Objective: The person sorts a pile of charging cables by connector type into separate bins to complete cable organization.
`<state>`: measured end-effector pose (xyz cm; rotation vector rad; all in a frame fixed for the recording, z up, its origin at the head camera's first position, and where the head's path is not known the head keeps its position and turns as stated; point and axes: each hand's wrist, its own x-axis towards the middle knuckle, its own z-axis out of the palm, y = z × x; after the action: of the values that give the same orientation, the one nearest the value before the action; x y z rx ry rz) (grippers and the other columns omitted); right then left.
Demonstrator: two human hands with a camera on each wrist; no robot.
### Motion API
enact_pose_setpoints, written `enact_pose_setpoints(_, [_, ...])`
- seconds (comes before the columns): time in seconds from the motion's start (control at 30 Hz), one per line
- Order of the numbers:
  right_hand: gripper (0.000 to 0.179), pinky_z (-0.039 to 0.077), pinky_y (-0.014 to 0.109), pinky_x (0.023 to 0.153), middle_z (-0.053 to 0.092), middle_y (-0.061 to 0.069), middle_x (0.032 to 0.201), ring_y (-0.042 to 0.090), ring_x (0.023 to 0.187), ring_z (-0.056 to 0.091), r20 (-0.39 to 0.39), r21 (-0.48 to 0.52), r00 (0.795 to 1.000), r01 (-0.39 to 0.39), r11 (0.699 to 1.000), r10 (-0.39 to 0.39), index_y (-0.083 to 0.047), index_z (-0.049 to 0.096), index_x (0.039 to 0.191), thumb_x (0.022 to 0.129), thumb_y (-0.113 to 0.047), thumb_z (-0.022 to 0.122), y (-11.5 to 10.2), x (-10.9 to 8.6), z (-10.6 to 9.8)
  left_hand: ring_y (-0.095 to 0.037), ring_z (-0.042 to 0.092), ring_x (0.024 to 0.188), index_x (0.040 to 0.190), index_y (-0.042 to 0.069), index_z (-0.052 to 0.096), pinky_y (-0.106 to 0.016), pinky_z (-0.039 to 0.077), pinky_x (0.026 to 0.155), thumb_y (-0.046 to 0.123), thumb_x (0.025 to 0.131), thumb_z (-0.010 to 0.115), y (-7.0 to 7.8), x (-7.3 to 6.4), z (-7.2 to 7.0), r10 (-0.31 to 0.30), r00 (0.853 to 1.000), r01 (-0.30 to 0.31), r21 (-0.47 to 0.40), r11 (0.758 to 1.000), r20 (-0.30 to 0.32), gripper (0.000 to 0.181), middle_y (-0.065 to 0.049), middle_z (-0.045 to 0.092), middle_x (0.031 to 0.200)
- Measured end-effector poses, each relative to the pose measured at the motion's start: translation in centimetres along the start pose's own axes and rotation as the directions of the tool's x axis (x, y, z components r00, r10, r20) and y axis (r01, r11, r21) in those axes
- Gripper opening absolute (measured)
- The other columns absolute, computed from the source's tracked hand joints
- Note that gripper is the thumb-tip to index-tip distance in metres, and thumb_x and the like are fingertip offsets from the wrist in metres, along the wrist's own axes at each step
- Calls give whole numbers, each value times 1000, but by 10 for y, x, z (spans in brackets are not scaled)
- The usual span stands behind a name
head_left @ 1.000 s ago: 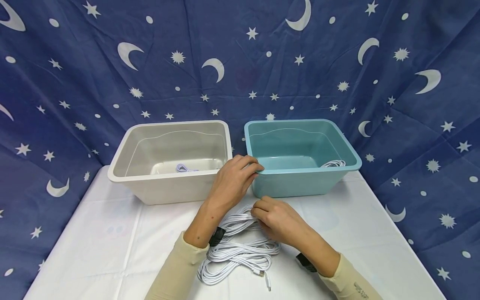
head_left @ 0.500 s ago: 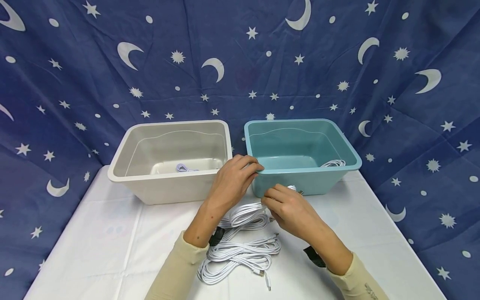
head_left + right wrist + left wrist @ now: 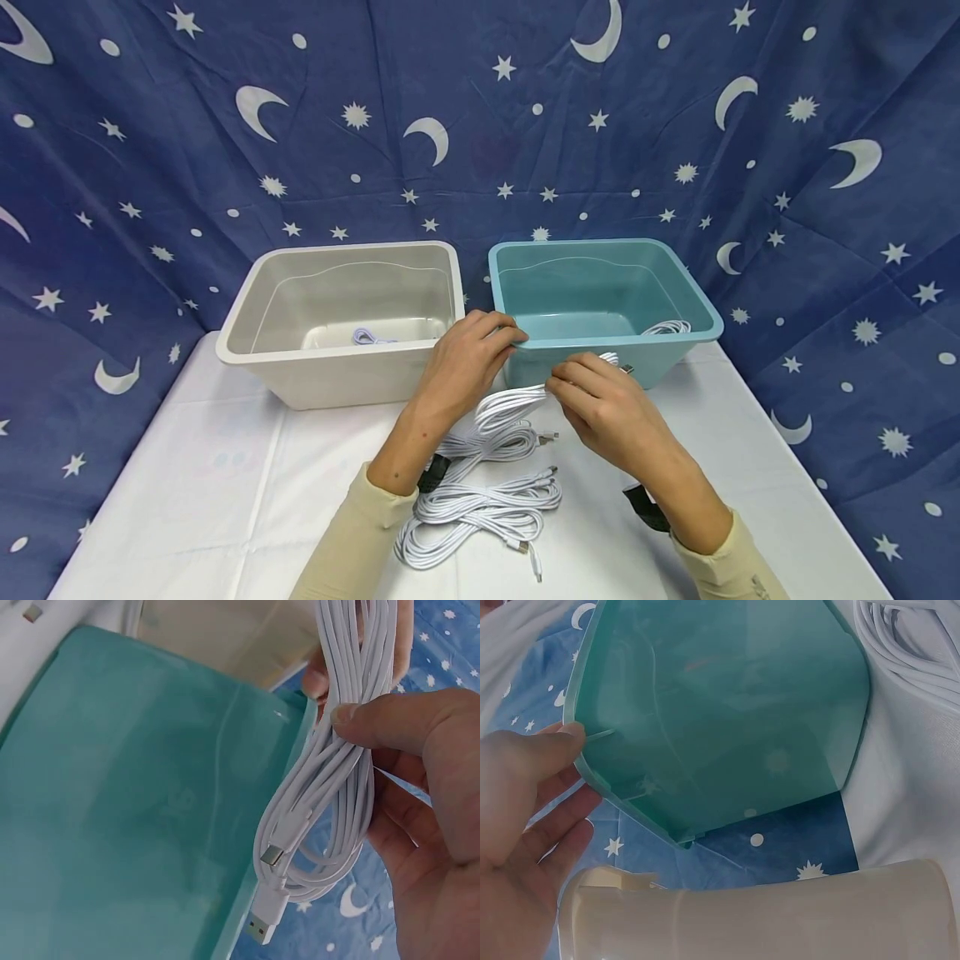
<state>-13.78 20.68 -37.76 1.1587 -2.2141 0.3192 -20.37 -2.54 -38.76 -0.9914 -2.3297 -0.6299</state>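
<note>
1. White USB cable bundle [image 3: 349, 772]: pinched between thumb and fingers of right hand [image 3: 611, 412], up off table [image 3: 187, 517], in front of near wall of teal bin [image 3: 585, 279].
2. Left hand [image 3: 468, 354]: pinching teal bin rim, near left corner; overlaps corner of off-white bin [image 3: 330, 379] in head view.
3. Room: narrow gap between bins; teal bin mouth uncovered; table runs right to its edge.
4. Hidden: cable pile [image 3: 483, 508] partly behind left wrist; near rims cut off coiled white cable [image 3: 667, 327] and lilac cable [image 3: 365, 336].
</note>
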Motion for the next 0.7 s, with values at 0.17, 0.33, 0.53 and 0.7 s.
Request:
enact_pose_setpoints(0.17, [28, 53, 37, 89, 70, 6, 104, 27, 102, 62, -60, -30, 998, 15, 999, -17, -5, 74, 105, 79, 7, 75, 3, 0, -9, -11, 54, 107, 114, 22, 72, -25, 45, 95, 17, 96, 68, 0, 0, 0, -1, 1000, 1, 3, 1000, 10, 19, 8, 62, 118])
enact_pose_setpoints(0.33, [22, 51, 43, 86, 71, 8, 101, 31, 97, 63, -182, -82, 981, 52, 995, -66, -3, 75, 102, 82, 5, 70, 8, 4, -14, -11, 54, 108, 114, 22, 72, -25, 46, 94, 17, 96, 68, 1, 1, -1, -16, 1000, 16, 5, 1000, 26, 19, 9, 63, 119])
enact_pose_setpoints(0.53, [15, 49, 46, 82, 72, 13, 96, 37, 90, 63, -369, -128, 925, 50, 991, -94, 0, 75, 96, 85, 5, 66, 14, 9, -18, -11, 54, 107, 114, 23, 73, -24, 45, 94, 17, 96, 69, 1, 2, -1, -19, 1000, 19, -1, 1000, 22, 19, 9, 64, 119])
enact_pose_setpoints(0.7, [15, 48, 47, 78, 72, 16, 92, 40, 86, 63, -483, -143, 871, 23, 990, -90, 2, 75, 92, 81, 9, 68, 20, 12, -17, -11, 55, 106, 113, 22, 73, -24, 45, 94, 16, 96, 69, 0, 2, -1, -14, 1000, 14, -12, 1000, 15, 19, 9, 64, 117])
